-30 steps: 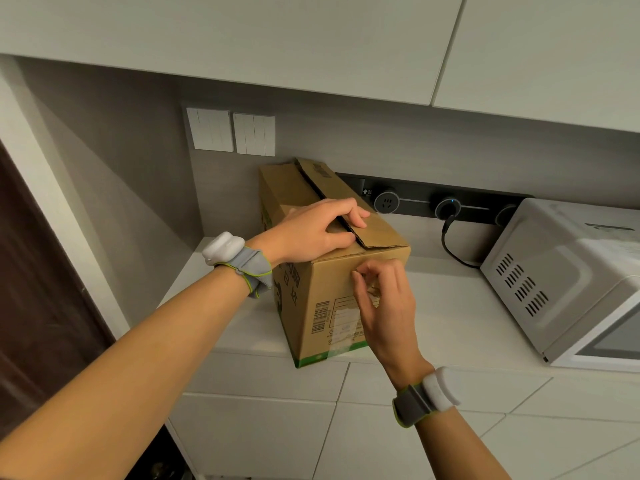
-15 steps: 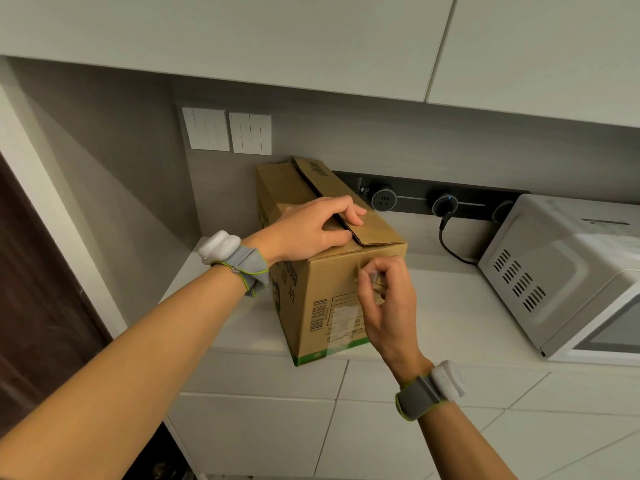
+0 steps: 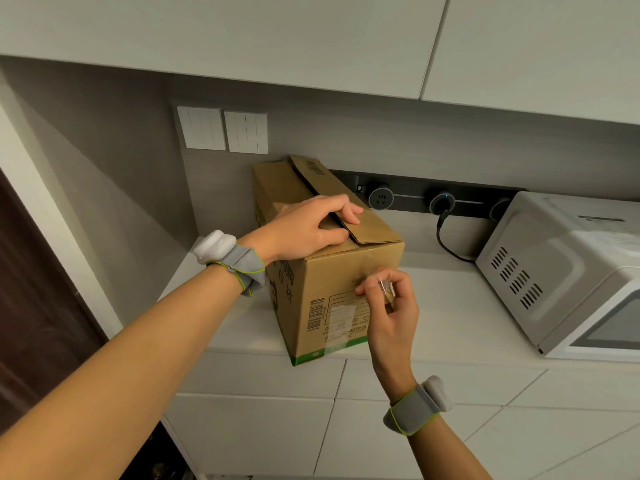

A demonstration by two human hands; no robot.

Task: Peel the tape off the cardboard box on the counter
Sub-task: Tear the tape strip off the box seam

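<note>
A brown cardboard box (image 3: 313,289) with a barcode and a green bottom stripe stands on the white counter (image 3: 450,306), its top flaps loosely folded. My left hand (image 3: 308,230) lies flat on the top, fingers curled over a flap edge. My right hand (image 3: 391,306) is in front of the near face, thumb and forefinger pinched on a strip of clear tape (image 3: 382,284) that stretches up to the box's upper edge. A pale patch of tape remains lower on the label.
A white microwave (image 3: 568,271) stands on the counter at the right. A black power rail (image 3: 433,199) with sockets and a plugged cable runs along the back wall. Light switches (image 3: 223,131) sit above the box. Wall cupboards hang overhead; a dark doorway is at left.
My right hand has pulled down and slightly right from the box's top edge, drawing the clear tape off the near face. My left hand keeps pressing on the top.
</note>
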